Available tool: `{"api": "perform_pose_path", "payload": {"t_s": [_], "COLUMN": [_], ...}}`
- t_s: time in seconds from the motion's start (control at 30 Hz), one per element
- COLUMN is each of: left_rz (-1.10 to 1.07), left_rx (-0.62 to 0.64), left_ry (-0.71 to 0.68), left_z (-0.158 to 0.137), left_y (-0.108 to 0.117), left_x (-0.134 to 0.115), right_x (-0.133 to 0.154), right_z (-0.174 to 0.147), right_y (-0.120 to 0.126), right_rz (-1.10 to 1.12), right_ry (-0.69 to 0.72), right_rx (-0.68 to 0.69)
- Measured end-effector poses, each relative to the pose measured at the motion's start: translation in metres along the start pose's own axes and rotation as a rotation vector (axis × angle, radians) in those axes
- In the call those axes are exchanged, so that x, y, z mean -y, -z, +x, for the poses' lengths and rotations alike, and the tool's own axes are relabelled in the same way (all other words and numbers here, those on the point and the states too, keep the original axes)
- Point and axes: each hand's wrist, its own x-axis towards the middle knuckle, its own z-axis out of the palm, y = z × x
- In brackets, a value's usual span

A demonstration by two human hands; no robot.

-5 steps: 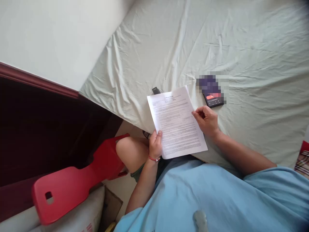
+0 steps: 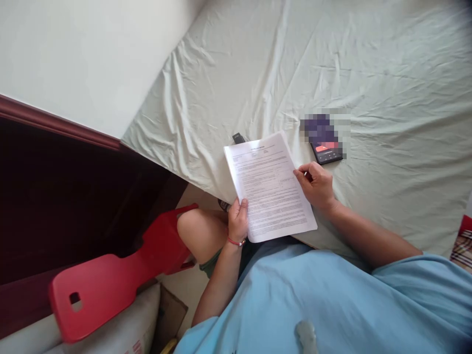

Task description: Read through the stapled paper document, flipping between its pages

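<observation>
A stack of printed paper sheets (image 2: 269, 189) lies over the near edge of the bed. My left hand (image 2: 238, 220) grips the stack's lower left corner, thumb on top. My right hand (image 2: 316, 184) pinches the stack's right edge with curled fingers. A dark phone (image 2: 326, 151) with a lit screen rests on the sheet just beyond my right hand. A small black object (image 2: 238, 138) peeks out behind the paper's top left corner.
The bed's pale green sheet (image 2: 332, 64) is wrinkled and fills the upper right. A red plastic chair (image 2: 110, 280) stands at my left knee. Dark wooden furniture (image 2: 55, 196) lines the left wall. A striped cloth (image 2: 462, 243) shows at the right edge.
The top left corner of the paper has shifted very slightly left; my hands keep their hold.
</observation>
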Motion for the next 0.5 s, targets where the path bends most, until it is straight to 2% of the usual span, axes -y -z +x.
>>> {"api": "perform_pose_path", "payload": {"t_s": [0.13,0.33,0.43,0.5], "left_rz": [0.029,0.012,0.035,0.068], "left_rx": [-0.014,-0.038,-0.049,-0.051], "left_ry": [-0.012,-0.005,0.006,0.023], "left_z": [0.001,0.001,0.002,0.003], "left_y": [-0.002,-0.003,-0.003,-0.002], "left_x": [-0.001,-0.002,-0.004,-0.006], "right_x": [0.001,0.013,0.023,0.028], "right_z": [-0.002,-0.004,-0.007,-0.009], "right_y": [-0.001,0.004,0.01,0.013], "right_rz": [-0.023,-0.107,-0.023,0.131], "right_ry": [0.074,0.297,0.351,0.392], "right_rx": [-0.042,-0.117,-0.016,0.138]}}
